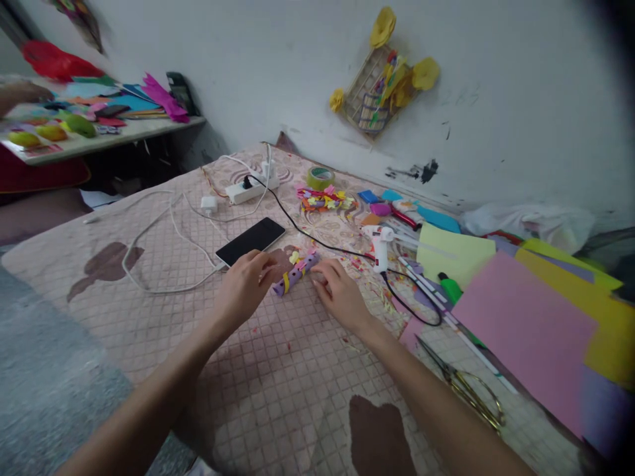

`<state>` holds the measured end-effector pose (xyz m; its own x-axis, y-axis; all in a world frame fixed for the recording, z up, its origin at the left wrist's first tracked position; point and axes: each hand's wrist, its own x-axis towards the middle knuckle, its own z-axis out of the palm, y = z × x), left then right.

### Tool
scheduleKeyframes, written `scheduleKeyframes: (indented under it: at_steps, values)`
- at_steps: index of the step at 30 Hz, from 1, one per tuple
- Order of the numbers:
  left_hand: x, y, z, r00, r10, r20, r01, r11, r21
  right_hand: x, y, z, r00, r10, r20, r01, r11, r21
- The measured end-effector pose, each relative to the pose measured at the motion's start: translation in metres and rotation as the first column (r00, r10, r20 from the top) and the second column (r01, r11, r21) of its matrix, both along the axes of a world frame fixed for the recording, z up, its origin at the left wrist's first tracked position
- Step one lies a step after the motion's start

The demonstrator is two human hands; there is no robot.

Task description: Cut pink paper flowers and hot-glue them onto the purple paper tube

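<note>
A purple paper tube [282,287] with dark spots, a yellow band and small paper flowers lies on the cloth-covered table between my two hands. My left hand [248,281] is just left of it, fingers curled in towards the thumb; whatever they may hold is too small to name. On the tube's right side is my right hand [340,294], its fingertips and thumb drawn together close to the tube. Contact between these fingertips and the tube is unclear. A black-screened phone [251,240] rests just beyond my left hand, with a white cable plugged in.
A white glue gun [380,248] with a black cord stands right of the tube. Gold-handled scissors [464,387] and coloured paper sheets [526,330] lie further right. Behind are a power strip [252,190], green tape [320,177] and paper strips [325,198]. Another person's hand [22,94] shows far left.
</note>
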<state>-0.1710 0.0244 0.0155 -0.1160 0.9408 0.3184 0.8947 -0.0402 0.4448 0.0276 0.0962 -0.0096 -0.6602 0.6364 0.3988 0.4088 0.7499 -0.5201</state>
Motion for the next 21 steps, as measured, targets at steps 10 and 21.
scheduleKeyframes:
  at_steps: [10,21]
  values:
    - [-0.008,-0.045,0.005,0.988,0.131,-0.086,-0.134,0.991,-0.021,0.020,-0.032,0.007,0.999,0.012,-0.040,-0.016,0.994,-0.111]
    - [0.093,-0.069,0.002,0.862,-0.385,0.331,0.446,0.885,-0.131,0.049,-0.094,0.024,0.991,0.070,-0.112,-0.096,0.964,-0.250]
